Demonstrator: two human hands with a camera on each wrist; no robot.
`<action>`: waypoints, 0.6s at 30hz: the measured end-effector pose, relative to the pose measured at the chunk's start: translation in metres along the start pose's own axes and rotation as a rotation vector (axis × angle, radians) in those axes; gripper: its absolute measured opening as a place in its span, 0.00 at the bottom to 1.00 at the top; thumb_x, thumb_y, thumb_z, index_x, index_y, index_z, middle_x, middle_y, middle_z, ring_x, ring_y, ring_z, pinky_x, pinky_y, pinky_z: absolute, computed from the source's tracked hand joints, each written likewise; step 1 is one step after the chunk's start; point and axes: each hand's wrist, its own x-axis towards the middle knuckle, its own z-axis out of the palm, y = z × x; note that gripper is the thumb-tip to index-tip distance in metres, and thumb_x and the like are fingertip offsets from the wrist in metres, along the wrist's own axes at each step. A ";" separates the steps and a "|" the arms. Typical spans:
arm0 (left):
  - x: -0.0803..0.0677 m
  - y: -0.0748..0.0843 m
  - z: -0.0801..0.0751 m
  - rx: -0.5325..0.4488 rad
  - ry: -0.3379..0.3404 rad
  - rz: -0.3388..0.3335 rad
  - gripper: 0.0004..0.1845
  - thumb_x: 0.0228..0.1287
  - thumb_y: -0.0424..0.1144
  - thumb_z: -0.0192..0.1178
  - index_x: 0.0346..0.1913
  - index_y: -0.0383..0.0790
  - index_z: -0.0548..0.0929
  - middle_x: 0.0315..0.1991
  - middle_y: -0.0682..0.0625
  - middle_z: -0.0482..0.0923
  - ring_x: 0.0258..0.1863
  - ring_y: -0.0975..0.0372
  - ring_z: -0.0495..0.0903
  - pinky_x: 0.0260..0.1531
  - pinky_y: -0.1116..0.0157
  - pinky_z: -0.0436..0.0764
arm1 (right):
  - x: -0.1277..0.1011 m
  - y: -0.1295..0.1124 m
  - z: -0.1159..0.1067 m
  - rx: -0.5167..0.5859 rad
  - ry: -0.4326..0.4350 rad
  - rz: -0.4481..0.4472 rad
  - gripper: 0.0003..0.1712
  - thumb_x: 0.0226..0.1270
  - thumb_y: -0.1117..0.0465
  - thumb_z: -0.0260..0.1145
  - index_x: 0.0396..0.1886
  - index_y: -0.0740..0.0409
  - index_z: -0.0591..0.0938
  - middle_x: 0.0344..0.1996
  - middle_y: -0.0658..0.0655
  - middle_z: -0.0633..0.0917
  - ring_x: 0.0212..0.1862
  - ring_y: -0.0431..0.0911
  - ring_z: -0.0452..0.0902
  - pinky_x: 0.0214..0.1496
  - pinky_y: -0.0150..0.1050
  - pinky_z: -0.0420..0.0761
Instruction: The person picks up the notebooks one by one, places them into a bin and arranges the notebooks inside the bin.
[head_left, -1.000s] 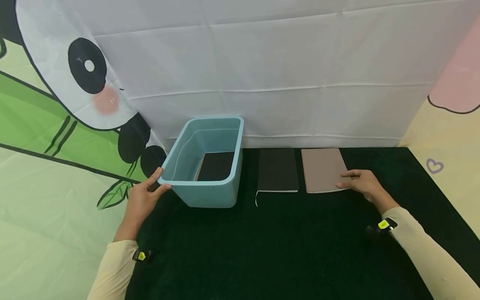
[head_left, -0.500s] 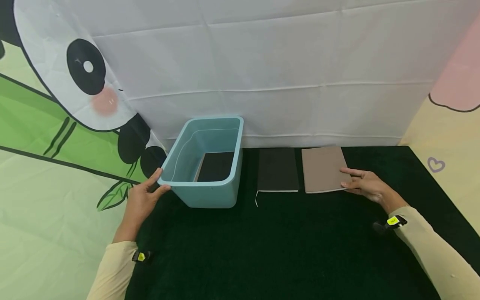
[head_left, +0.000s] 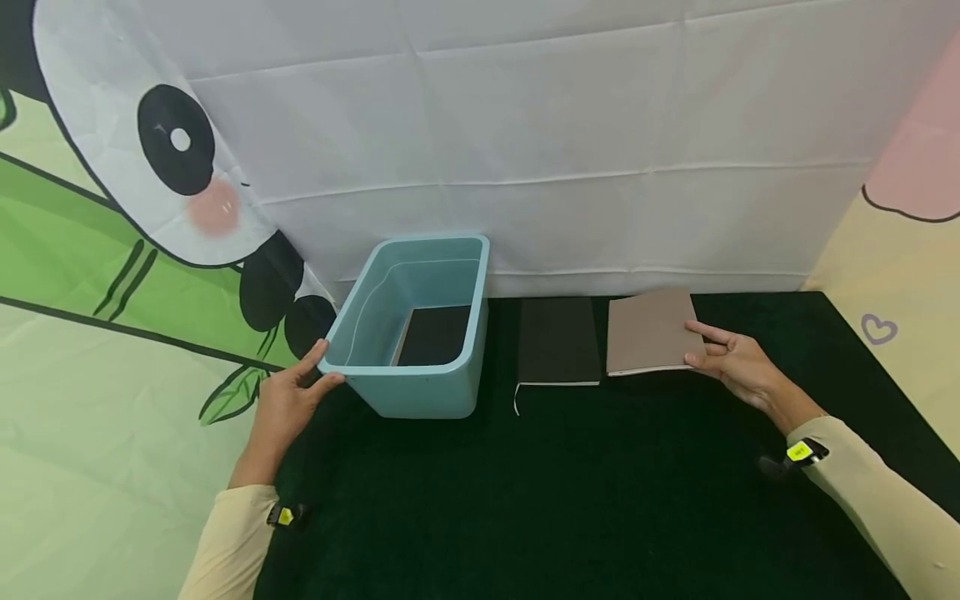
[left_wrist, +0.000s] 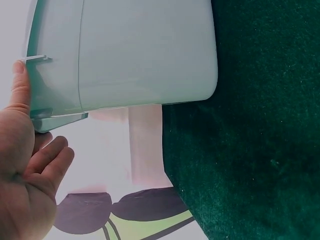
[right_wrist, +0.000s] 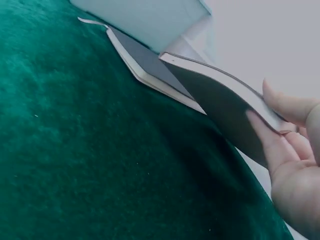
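Tan notebook (head_left: pixel 648 332), pinched at its right edge by the right hand (head_left: pixel 738 367), thumb on top and fingers beneath, is lifted clear of the green mat (head_left: pixel 562 492). Leftmost, the left hand (head_left: pixel 288 400) grips the light-blue bin's (head_left: pixel 408 392) near-left corner. Right of the bin lies 1 black notebook (head_left: pixel 558 342), then the tan one.

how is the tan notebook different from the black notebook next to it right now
The tan notebook is light brown; the black notebook is dark. The tan one is lifted off the green mat, pinched at its edge by the right hand; the black one lies flat, untouched, with a ribbon trailing out. Both look alike in size and shape.
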 end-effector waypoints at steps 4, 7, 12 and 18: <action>-0.001 0.000 0.001 0.007 0.007 0.011 0.36 0.70 0.51 0.65 0.76 0.48 0.67 0.73 0.36 0.66 0.63 0.36 0.76 0.49 0.39 0.81 | -0.006 -0.003 0.006 0.028 0.003 -0.019 0.45 0.74 0.71 0.63 0.83 0.57 0.51 0.55 0.50 0.88 0.55 0.39 0.84 0.56 0.32 0.82; 0.000 0.000 0.000 0.010 0.003 0.013 0.36 0.70 0.51 0.65 0.77 0.49 0.66 0.72 0.35 0.66 0.63 0.36 0.76 0.50 0.38 0.81 | -0.010 -0.008 0.011 0.074 0.005 -0.029 0.46 0.74 0.72 0.63 0.83 0.59 0.49 0.53 0.49 0.89 0.54 0.39 0.85 0.56 0.33 0.83; 0.001 0.000 0.000 0.011 -0.008 0.007 0.37 0.70 0.53 0.64 0.77 0.52 0.65 0.71 0.32 0.68 0.60 0.36 0.78 0.52 0.35 0.79 | -0.018 -0.017 0.020 0.163 -0.015 -0.057 0.47 0.74 0.75 0.60 0.83 0.62 0.44 0.51 0.50 0.89 0.53 0.39 0.86 0.54 0.32 0.83; 0.001 0.000 -0.001 0.011 -0.008 -0.006 0.37 0.70 0.53 0.65 0.77 0.51 0.65 0.71 0.32 0.68 0.59 0.36 0.78 0.52 0.35 0.79 | -0.023 -0.031 0.032 0.293 -0.060 -0.095 0.46 0.76 0.77 0.55 0.83 0.60 0.42 0.52 0.53 0.89 0.54 0.41 0.86 0.55 0.32 0.83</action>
